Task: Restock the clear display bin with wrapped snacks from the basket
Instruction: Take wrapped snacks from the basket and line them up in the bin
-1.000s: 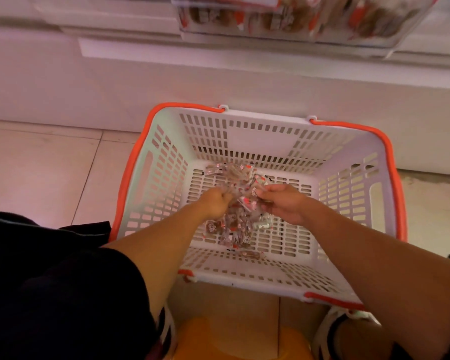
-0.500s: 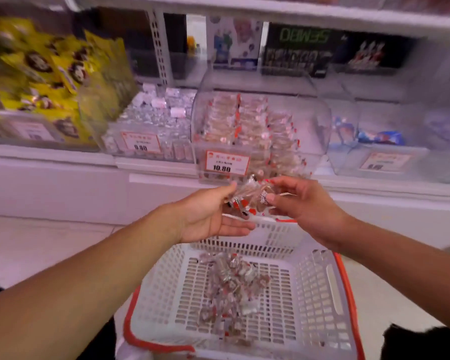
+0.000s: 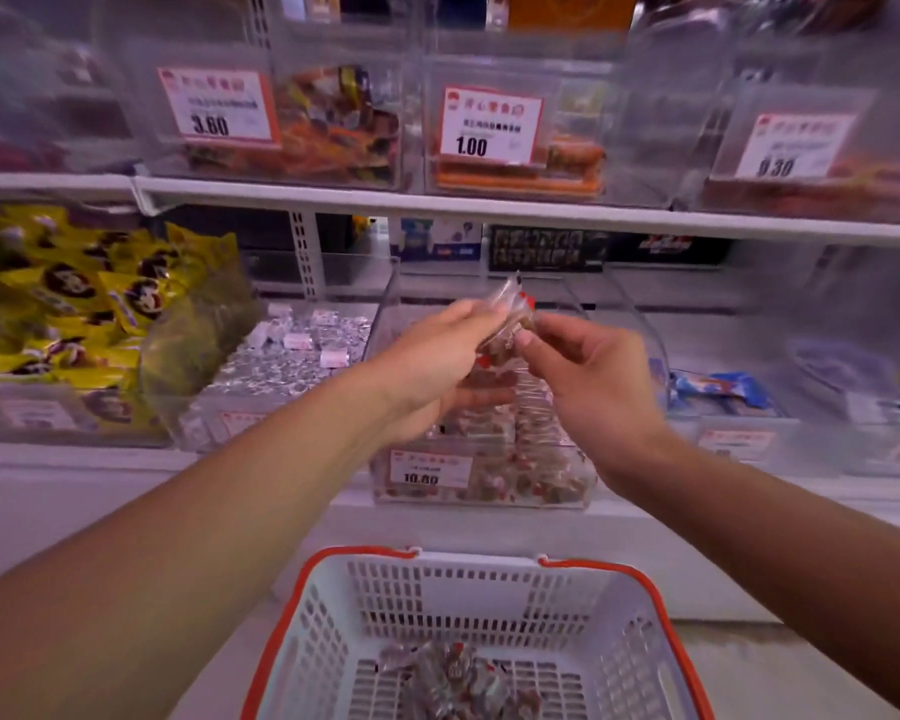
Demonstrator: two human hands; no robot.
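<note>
While over clear bin (image 3: 481, 480), both hands (image 3: 437, 366) pinch snacks (image 3: 510, 309).

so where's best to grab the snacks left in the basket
From straight above, through the open top of the white basket: its slatted walls block the sides. The wrapped snacks lie in a loose heap on the floor, so scoop the middle of the pile, fingers curling under.

The lower shelf (image 3: 126, 459) carries clear bins — the display bin (image 3: 489, 485) among them — while the basket (image 3: 437, 605) sits on the floor (image 3: 801, 667).
</note>
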